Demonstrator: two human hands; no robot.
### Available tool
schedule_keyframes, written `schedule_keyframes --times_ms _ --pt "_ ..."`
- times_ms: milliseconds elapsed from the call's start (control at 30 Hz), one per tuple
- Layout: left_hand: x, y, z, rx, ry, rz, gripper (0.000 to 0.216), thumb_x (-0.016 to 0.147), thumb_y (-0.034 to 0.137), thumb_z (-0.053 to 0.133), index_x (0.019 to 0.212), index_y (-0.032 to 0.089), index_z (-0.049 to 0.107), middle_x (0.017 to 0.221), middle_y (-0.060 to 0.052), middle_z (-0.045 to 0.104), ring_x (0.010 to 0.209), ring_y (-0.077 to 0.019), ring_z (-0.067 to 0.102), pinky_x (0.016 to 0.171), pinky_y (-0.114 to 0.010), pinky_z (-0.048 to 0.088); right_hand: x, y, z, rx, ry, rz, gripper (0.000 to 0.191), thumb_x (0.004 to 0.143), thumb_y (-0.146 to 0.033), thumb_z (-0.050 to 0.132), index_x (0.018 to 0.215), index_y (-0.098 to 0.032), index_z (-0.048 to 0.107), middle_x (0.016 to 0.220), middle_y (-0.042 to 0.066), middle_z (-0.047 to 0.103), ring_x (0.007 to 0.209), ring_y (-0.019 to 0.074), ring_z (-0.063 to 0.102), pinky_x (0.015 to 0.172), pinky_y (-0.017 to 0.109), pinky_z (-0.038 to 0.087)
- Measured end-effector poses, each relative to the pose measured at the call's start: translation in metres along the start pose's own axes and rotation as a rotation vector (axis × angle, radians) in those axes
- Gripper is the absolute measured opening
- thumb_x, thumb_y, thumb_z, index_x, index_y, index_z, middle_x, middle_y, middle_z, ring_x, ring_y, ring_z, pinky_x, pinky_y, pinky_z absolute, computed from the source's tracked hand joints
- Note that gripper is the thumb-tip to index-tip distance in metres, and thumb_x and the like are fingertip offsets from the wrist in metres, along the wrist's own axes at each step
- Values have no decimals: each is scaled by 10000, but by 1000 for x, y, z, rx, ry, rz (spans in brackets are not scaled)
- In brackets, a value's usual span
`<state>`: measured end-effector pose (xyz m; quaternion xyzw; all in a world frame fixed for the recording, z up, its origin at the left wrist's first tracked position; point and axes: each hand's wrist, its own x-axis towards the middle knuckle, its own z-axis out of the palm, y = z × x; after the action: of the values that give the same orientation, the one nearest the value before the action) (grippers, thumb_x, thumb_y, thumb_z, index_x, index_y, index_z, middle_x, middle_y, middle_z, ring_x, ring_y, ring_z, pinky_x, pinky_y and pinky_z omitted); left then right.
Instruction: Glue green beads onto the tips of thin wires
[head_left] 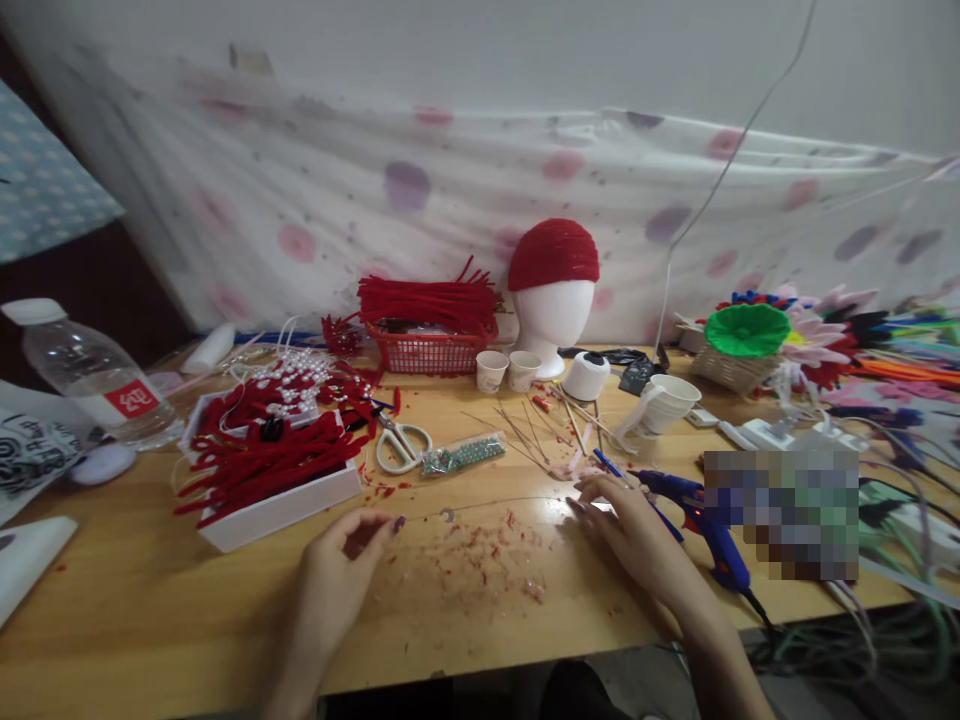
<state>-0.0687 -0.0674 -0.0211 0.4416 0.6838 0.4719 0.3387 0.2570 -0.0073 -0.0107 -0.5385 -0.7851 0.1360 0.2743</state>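
My left hand (346,560) rests on the wooden table (135,620), thumb and finger pinched on one end of a thin wire (495,503). My right hand (630,535) lies on the table to the right, its fingers closed on the wire's other end. The wire stretches between the two hands, and a small silver ring (447,516) sits on it near the left hand. Red and pink scraps (487,565) are scattered on the table below the wire.
A blue glue gun (701,525) lies just right of my right hand. White-handled scissors (401,443), a bag of beads (463,454), a white tray of red pipe cleaners (270,475), a red basket (429,350), a foam head with a red cap (553,290), paper cups and a water bottle (94,378) stand further back.
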Motion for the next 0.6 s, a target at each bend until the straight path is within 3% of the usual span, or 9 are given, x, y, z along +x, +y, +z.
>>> schedule_keyframes --times_ms 100,233,400,500,600 --pt "-1 5 1 -338 101 -179 364 493 429 805 709 154 703 668 -25 711 660 -169 645 597 -243 515 -5 -5 -6 110 -68 70 191 913 -333 455 803 -214 557 807 36 646 787 203 588 720 321 445" --pt "0 9 4 -813 199 -235 349 382 265 891 641 127 700 635 -22 723 583 -112 654 613 -192 559 -12 -9 -10 360 -77 111 223 887 -401 527 834 -195 597 755 30 646 722 184 595 675 305 452" --pt "1 17 8 -1084 259 -315 175 533 117 830 621 141 681 635 -19 731 570 -128 686 567 -206 588 -12 -9 -6 801 31 238 271 761 -434 707 790 -175 633 633 20 621 622 166 583 624 295 456" --pt "1 22 12 -1143 324 -355 114 648 102 762 623 152 663 605 10 713 542 -109 674 565 -199 584 -9 -13 0 1077 132 273 279 691 -426 780 712 -182 647 578 -2 571 582 135 531 598 270 432" --pt "0 23 16 -1143 380 -339 96 696 128 737 654 171 662 594 42 690 506 -73 636 516 -156 542 -9 -22 5 1388 150 329 323 585 -425 852 649 -190 641 532 -31 496 541 101 457 577 245 411"
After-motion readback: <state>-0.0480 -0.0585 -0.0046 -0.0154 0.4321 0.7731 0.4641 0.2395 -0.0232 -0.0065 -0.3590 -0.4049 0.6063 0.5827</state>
